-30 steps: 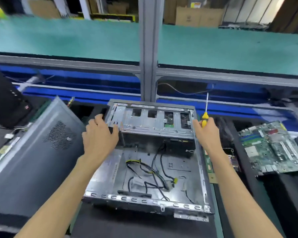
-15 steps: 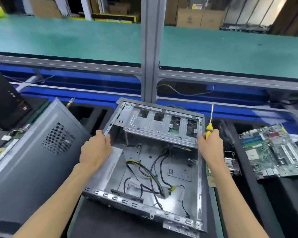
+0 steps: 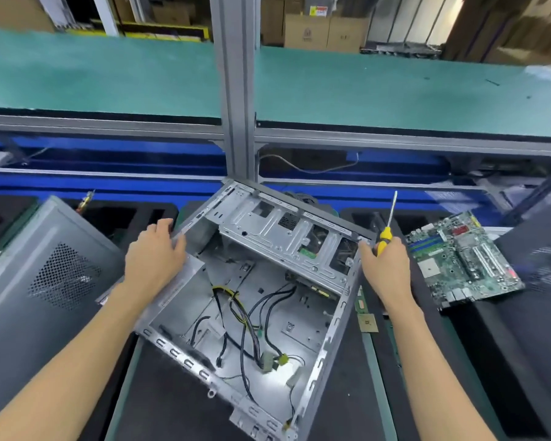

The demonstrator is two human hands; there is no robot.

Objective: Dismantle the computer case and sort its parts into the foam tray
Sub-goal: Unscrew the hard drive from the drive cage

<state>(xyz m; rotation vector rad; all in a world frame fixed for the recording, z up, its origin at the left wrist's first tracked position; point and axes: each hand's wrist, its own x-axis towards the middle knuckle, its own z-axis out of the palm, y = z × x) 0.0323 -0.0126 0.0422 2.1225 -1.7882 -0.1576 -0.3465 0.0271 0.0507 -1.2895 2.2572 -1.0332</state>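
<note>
An open grey metal computer case [image 3: 328, 332] lies in front of me, turned clockwise, with loose black and yellow cables [image 3: 245, 316] on its floor and a drive cage [image 3: 287, 237] across its far end. My left hand [image 3: 155, 256] grips the case's left wall. My right hand [image 3: 385, 265] presses on the case's far right corner while holding a yellow-handled screwdriver [image 3: 386, 232], tip up. The black foam tray [image 3: 379, 377] lies under the case.
A grey side panel [image 3: 42, 281] leans at the left. A green motherboard [image 3: 462, 259] rests on foam at the right, next to a dark panel [image 3: 541, 265]. A small chip [image 3: 368, 323] lies by the case. A metal post [image 3: 236, 90] and blue rail stand behind.
Both hands have swung the case clockwise and raised its far end; the near right corner now points toward me. The screwdriver stays in the right hand.
</note>
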